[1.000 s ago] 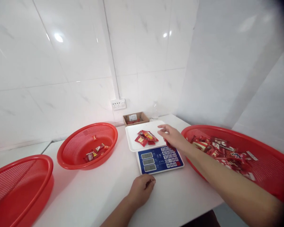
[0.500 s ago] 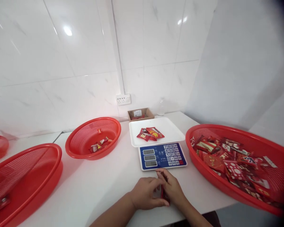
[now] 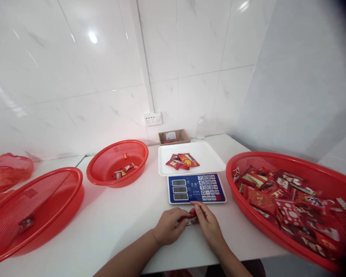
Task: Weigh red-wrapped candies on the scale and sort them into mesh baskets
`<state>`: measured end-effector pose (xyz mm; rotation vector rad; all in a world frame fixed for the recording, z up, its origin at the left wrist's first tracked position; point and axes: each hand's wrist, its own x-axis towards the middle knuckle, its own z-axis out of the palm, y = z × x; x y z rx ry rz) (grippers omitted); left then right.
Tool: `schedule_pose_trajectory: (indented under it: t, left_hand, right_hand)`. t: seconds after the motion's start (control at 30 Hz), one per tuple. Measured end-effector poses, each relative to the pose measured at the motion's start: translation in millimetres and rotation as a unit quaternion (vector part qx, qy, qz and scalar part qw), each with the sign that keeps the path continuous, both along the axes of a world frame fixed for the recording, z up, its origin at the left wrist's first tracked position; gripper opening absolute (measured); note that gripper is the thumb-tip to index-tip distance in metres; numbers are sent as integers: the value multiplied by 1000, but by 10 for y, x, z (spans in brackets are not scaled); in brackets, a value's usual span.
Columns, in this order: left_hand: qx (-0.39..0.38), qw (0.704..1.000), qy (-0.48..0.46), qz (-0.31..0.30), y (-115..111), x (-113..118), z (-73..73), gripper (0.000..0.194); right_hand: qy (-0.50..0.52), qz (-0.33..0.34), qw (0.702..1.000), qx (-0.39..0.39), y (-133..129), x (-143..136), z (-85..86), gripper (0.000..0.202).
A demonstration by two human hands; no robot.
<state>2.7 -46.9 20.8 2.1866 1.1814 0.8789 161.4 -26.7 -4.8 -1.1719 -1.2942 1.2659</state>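
Between my two hands is a small red snack packet (image 3: 192, 219), partly covered by my fingers. My left hand (image 3: 170, 226) is closed on its left end, thumb and forefinger pinching it. Fingers of my right hand (image 3: 208, 225) close on the packet's right end. Just beyond my hands stands a digital scale (image 3: 193, 184) with a blue keypad and lit displays. Its white tray (image 3: 210, 157) carries several red snack packets (image 3: 187, 160) in a small pile.
A red basket (image 3: 236, 192) full of snack packets stands at the right. Another red basket (image 3: 100, 182) with a few packets is left of the scale. At the far left is a larger basket (image 3: 72, 192). Behind the scale are a cardboard box (image 3: 186, 135) and a clear bottle (image 3: 201, 129).
My left hand has closed onto the packet, which now stretches between both hands; before, its fingers were more open and my right hand held the packet. The view has shifted slightly left.
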Motion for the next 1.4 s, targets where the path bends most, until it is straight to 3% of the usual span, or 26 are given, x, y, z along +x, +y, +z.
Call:
schedule_pose_trajectory:
  t: [0.1, 0.2, 0.33, 0.5, 0.63, 0.8, 0.97, 1.1, 1.23, 1.4]
  left_hand:
    - [-46, 989, -99, 103, -21, -60, -3, 19]
    - [-95, 969, -150, 170, -101, -148, -38, 18]
    - [-148, 953, -179, 194, -274, -245, -107, 18]
    - [-195, 942, -193, 194, -448, -254, -93, 23]
    - [-178, 956, -130, 194, -481, -226, -6, 24]
    - [-70, 972, -31, 223, -342, -382, 92, 29]
    - [85, 943, 91, 308, -125, -784, 270, 33]
    - [147, 904, 182, 358, -7, -1117, 417, 39]
    - [131, 871, 257, 398, 64, -1366, 495, 49]
    - [53, 866, 284, 407, 25, -1501, 599, 54]
  right_hand:
    - [6, 74, 997, 1, -31, -11, 14, 40]
    - [-67, 145, 986, 40, -88, -35, 54, 30]
    - [-221, 182, 955, 82, -157, -62, 119, 23]
    - [-310, 218, 912, 159, -183, -80, 138, 25]
    - [-333, 232, 894, 191, -186, -79, 114, 30]
    - [-341, 220, 894, 187, -191, -80, 91, 30]
    - [-348, 220, 893, 183, -190, -85, 23, 34]
    - [-351, 230, 889, 182, -177, -78, -35, 37]
    - [-343, 237, 891, 182, -167, -74, -72, 40]
    - [-332, 224, 894, 202, -156, -77, -82, 41]
